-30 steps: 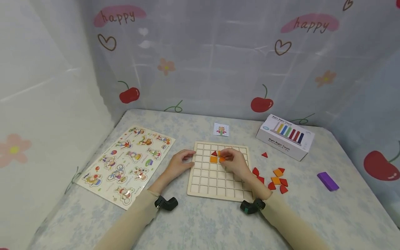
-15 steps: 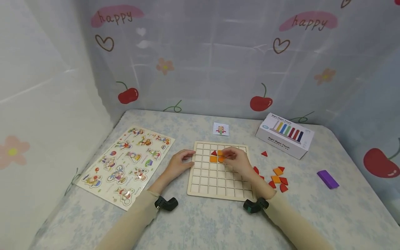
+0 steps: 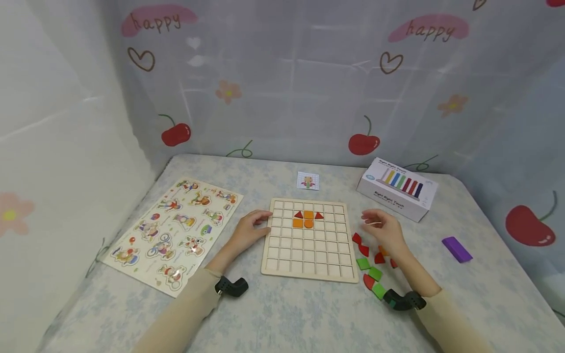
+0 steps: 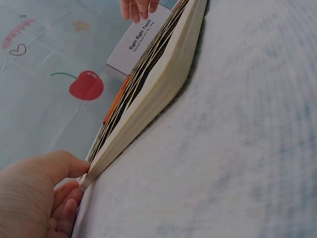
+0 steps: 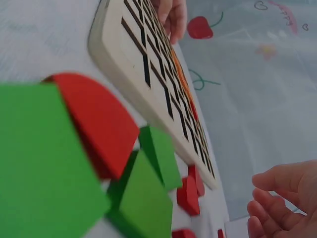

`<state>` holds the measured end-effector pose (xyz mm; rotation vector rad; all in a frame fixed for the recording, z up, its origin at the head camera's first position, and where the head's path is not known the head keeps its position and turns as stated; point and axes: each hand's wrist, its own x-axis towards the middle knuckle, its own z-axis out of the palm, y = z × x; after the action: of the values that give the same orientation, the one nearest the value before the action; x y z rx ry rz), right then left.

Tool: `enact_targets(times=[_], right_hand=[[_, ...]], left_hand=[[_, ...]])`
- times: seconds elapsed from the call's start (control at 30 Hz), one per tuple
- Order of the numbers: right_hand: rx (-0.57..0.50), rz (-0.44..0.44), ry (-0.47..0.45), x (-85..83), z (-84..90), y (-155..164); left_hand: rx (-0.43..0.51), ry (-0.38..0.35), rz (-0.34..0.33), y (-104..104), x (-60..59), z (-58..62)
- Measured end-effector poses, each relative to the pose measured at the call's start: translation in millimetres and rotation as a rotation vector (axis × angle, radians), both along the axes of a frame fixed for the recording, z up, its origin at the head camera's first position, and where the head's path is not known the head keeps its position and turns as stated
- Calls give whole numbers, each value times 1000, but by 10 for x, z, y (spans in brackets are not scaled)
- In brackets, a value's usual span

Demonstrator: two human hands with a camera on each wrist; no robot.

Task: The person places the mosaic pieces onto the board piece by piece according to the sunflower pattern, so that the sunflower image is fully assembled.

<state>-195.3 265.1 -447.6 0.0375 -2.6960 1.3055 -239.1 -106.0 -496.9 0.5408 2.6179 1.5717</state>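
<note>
- Pale floral table [image 3: 291,318] carries everything.
- Wooden grid board [image 3: 309,252] sits at centre.
- Cartoon puzzle board [image 3: 172,233] lies left.
- Small pattern card [image 3: 307,181] behind.
- White box [image 3: 397,188], purple block [image 3: 456,249] right.
- Loose red and green pieces [image 3: 370,267] beside the grid.

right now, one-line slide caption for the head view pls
Left hand rests on the gridded wooden board while the right hand hovers above loose red and green pieces.
</note>
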Motion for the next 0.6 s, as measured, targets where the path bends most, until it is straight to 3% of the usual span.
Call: enact_targets(times=[0.3, 0.6], right_hand=[[85, -107, -47, 310, -74, 413], [60, -121, -132, 317, -199, 525]], left_hand=[[20, -6, -8, -12, 11, 20], [15, -23, -1, 3, 17, 38]])
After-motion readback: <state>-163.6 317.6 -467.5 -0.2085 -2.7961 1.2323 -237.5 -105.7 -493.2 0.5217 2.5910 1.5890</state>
